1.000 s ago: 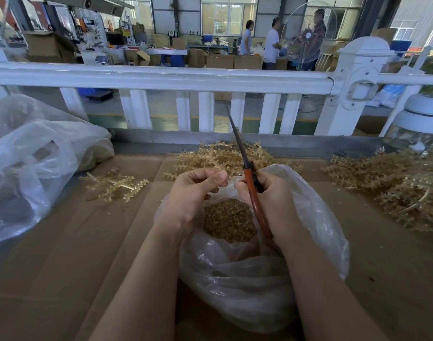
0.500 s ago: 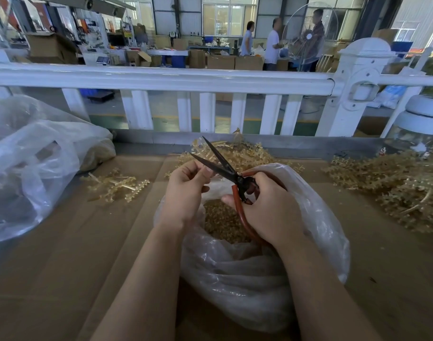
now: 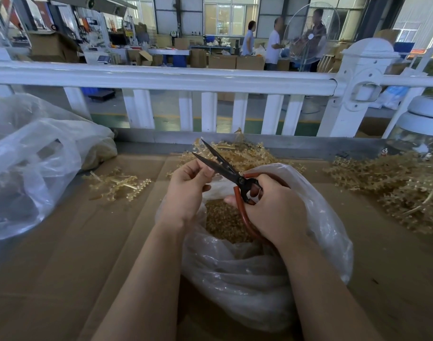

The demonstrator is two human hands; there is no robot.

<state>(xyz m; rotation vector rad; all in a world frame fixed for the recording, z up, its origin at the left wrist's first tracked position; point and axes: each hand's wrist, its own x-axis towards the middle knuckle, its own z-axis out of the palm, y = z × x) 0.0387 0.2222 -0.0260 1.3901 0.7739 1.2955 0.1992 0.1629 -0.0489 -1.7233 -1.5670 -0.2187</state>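
right hand [image 3: 274, 207] curled round scissors [image 3: 220, 166] at red rubbery loops, dark blades spread. left hand [image 3: 186, 193] fingertips pinched together by blades, couldn't tell on what. crinkly clear bag [image 3: 321, 217], amber bits [image 3: 220, 222] inside.

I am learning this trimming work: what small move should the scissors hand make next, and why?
Probably the right hand should close the black-bladed, red-handled scissors. Their blades stand open beside the pinched fingertips of the left hand, above the clear plastic bag of small golden pieces; what is pinched is too small to see.
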